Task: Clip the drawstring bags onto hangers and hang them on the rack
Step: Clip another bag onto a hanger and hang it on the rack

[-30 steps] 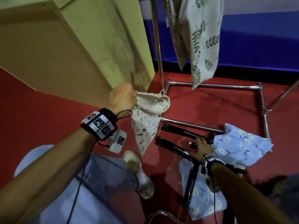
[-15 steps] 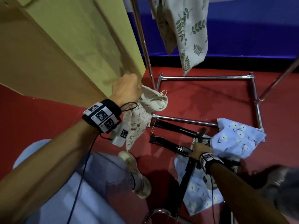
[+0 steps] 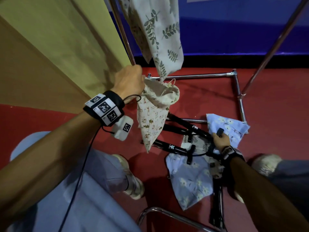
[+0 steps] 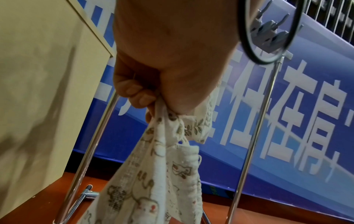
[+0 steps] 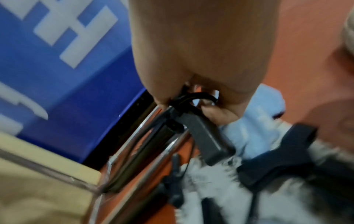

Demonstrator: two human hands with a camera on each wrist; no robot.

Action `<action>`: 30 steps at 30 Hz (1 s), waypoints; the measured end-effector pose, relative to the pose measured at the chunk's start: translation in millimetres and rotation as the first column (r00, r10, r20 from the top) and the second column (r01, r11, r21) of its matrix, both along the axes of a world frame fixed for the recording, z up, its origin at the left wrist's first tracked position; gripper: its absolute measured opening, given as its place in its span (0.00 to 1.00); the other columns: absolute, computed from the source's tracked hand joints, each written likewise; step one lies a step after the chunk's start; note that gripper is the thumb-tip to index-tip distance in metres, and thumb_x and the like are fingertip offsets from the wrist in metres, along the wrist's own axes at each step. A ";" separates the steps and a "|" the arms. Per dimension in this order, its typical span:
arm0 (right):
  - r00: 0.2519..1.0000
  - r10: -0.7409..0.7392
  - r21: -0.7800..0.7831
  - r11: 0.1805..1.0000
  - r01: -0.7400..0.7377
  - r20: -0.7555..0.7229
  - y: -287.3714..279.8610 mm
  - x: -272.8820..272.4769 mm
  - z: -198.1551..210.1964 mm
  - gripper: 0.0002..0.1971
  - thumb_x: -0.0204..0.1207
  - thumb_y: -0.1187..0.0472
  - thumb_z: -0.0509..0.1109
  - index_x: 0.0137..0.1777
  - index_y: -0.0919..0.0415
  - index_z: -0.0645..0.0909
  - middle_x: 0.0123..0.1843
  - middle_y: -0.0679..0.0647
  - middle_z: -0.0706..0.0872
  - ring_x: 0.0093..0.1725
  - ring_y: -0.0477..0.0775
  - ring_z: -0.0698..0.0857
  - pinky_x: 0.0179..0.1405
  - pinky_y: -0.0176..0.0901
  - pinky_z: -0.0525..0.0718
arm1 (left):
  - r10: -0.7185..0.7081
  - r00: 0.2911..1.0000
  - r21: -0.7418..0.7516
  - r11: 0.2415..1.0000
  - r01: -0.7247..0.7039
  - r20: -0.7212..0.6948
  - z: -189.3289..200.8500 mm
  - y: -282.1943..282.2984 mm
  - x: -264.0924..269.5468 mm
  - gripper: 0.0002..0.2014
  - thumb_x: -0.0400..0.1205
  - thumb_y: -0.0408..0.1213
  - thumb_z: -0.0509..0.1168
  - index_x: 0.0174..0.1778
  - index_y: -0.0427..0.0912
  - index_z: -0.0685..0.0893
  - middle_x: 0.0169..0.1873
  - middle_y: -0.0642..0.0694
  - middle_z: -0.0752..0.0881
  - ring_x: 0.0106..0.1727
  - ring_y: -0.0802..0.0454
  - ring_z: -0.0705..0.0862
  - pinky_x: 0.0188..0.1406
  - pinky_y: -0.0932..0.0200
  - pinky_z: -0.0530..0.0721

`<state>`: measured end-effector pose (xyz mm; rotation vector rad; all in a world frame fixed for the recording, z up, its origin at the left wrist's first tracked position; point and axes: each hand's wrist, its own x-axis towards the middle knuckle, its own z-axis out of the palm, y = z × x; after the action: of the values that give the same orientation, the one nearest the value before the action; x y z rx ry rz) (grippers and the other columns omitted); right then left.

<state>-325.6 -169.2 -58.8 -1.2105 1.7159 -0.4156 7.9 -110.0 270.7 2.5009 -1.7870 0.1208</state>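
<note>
My left hand [image 3: 129,82] grips the top edge of a cream drawstring bag with small animal prints [image 3: 154,114], which hangs free above the red floor; its fingers curl round the bunched cloth [image 4: 162,119]. My right hand [image 3: 219,141] holds a black clip hanger [image 3: 199,131] by one end, low over the floor, fingers wrapped on its wire and clip [image 5: 199,125]. Two pale blue flowered bags [image 3: 227,126] [image 3: 190,181] lie on the floor beside it. A leaf-print bag [image 3: 160,36] hangs on the chrome rack [image 3: 194,75].
More black hangers [image 3: 168,145] lie on the red floor between the rack's base bars. A yellow-green cabinet [image 3: 58,41] stands close on the left. A blue banner wall [image 3: 234,27] runs behind the rack. My shoes [image 3: 132,178] and a chrome tube [image 3: 167,213] are near.
My left hand has raised the cream bag higher and toward the rack. My right hand has closed round a black hanger and lifted its end off the floor.
</note>
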 end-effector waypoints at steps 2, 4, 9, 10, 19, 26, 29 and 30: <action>0.994 -0.068 0.011 0.998 0.067 0.085 0.2 9.0 -1.3 0.18 0.81 0.57 0.71 0.42 0.76 0.79 0.40 0.66 0.78 0.43 0.58 0.77 0.42 0.48 0.70 | -0.009 1.000 0.013 1.000 0.009 0.012 -2.7 -1.9 -5.4 0.12 0.88 0.43 0.60 0.42 0.40 0.74 0.37 0.40 0.79 0.40 0.35 0.83 0.40 0.44 0.84; 0.992 -0.038 0.069 0.997 0.030 0.119 7.9 17.0 -12.2 0.14 0.83 0.60 0.69 0.52 0.75 0.83 0.45 0.64 0.83 0.46 0.57 0.80 0.45 0.50 0.75 | -0.006 1.000 0.035 0.999 0.005 0.025 -6.5 -2.2 -8.1 0.11 0.88 0.41 0.61 0.42 0.39 0.74 0.37 0.40 0.78 0.41 0.35 0.82 0.40 0.45 0.82; 0.869 -0.006 0.360 0.911 -0.199 0.495 53.1 39.9 -29.7 0.11 0.79 0.62 0.76 0.58 0.55 0.81 0.61 0.61 0.86 0.53 0.56 0.85 0.58 0.58 0.86 | 0.008 1.000 0.068 0.998 -0.009 0.023 -10.1 4.4 -5.2 0.10 0.87 0.40 0.61 0.46 0.37 0.81 0.40 0.36 0.85 0.41 0.34 0.85 0.43 0.40 0.87; 0.817 -0.091 0.401 0.898 -0.180 0.570 58.8 42.6 -31.9 0.22 0.77 0.59 0.80 0.68 0.53 0.77 0.67 0.53 0.82 0.61 0.56 0.84 0.64 0.60 0.85 | 0.005 1.000 0.070 0.998 -0.007 0.026 -10.2 5.9 -3.5 0.10 0.87 0.40 0.61 0.47 0.37 0.81 0.41 0.36 0.85 0.42 0.33 0.85 0.43 0.41 0.87; 0.917 0.195 -0.121 0.961 -0.250 -0.347 77.6 -18.7 -56.1 0.24 0.84 0.59 0.47 0.59 0.71 0.83 0.56 0.71 0.83 0.53 0.69 0.83 0.49 0.45 0.78 | 0.001 0.998 0.142 0.990 -0.010 0.067 -20.5 21.3 -2.8 0.13 0.88 0.37 0.60 0.36 0.41 0.72 0.31 0.42 0.76 0.38 0.38 0.79 0.36 0.49 0.76; 0.789 0.467 0.283 0.881 -0.378 -0.400 159.0 -40.3 -91.8 0.30 0.76 0.43 0.75 0.72 0.60 0.77 0.66 0.62 0.84 0.65 0.66 0.85 0.56 0.53 0.82 | -0.154 0.987 0.144 0.979 0.145 0.055 -27.8 17.4 -35.9 0.12 0.89 0.43 0.58 0.52 0.37 0.80 0.43 0.37 0.86 0.45 0.34 0.85 0.39 0.47 0.77; 0.657 0.577 0.255 0.812 -0.525 -0.485 180.6 -25.7 -115.1 0.24 0.77 0.55 0.69 0.66 0.75 0.76 0.50 0.68 0.87 0.46 0.65 0.91 0.41 0.52 0.91 | -0.184 0.982 0.162 0.971 0.174 0.044 -33.5 18.2 -47.6 0.12 0.89 0.44 0.58 0.53 0.38 0.80 0.44 0.37 0.87 0.46 0.34 0.86 0.41 0.47 0.78; 0.690 0.576 0.266 0.817 -0.512 -0.438 182.8 -22.2 -124.7 0.21 0.69 0.62 0.73 0.56 0.79 0.79 0.38 0.70 0.86 0.32 0.65 0.90 0.27 0.52 0.90 | -0.190 0.981 0.174 0.968 0.179 0.045 -36.1 18.0 -51.0 0.12 0.89 0.44 0.58 0.53 0.39 0.80 0.44 0.37 0.87 0.46 0.33 0.86 0.40 0.47 0.78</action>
<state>-347.7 13.6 -183.5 -1.7657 1.6472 0.4103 -43.1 -91.9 234.7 2.4462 -2.1288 0.0365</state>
